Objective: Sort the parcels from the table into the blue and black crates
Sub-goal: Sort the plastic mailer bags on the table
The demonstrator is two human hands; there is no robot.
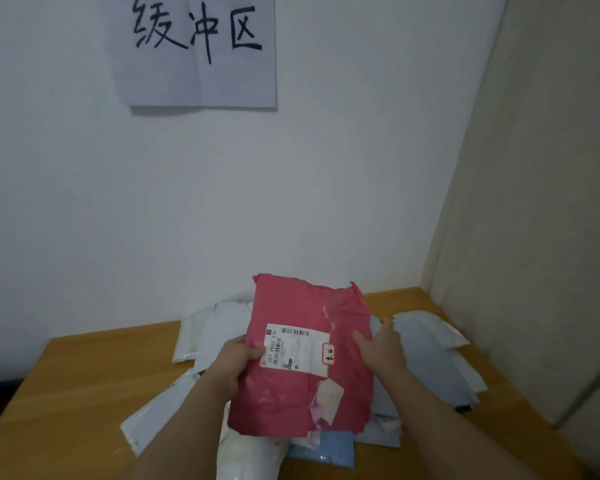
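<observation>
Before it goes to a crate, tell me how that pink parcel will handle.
The pink parcel is probably floppy: its film is wrinkled and its top edge curls. It seems light, since the left hand and right hand hold it up by its side edges alone. The glossy film may be slippery, and its torn patches could rip further if tugged.

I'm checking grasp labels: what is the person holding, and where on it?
The pink parcel, by its two side edges: left hand on the left edge beside the label, right hand on the right edge.
</observation>
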